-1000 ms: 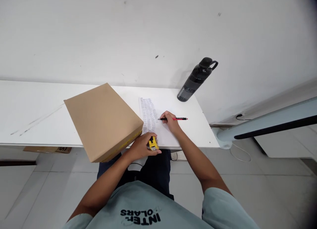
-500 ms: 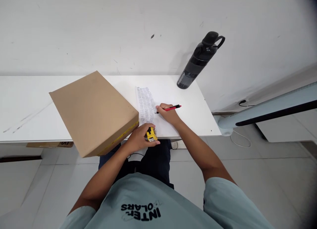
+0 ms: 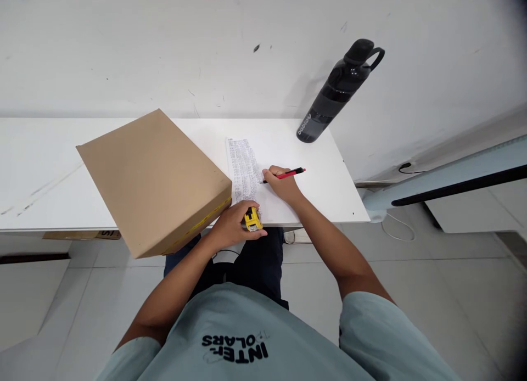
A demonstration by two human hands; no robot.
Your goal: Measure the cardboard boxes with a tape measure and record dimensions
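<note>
My left hand (image 3: 233,226) grips a yellow and black tape measure (image 3: 253,219) at the table's front edge, beside the near corner of a brown cardboard box (image 3: 158,180). Between the fingers of my right hand (image 3: 283,184) is a red and black pen (image 3: 291,173), its tip down at a sheet of paper (image 3: 244,167). Dense handwriting covers the paper's left part. My right hand rests over its right side and hides some of it.
A tall black bottle (image 3: 333,93) stands at the back right of the white table (image 3: 329,191), near the wall. The box juts past the front edge on the left. A pale blue post (image 3: 453,175) slants in beyond the right end, with a cable (image 3: 399,227) on the floor.
The whole view has shifted a little, so the table, paper and box sit slightly higher. Both hands keep their holds, and the pen tip stays beside the writing.
</note>
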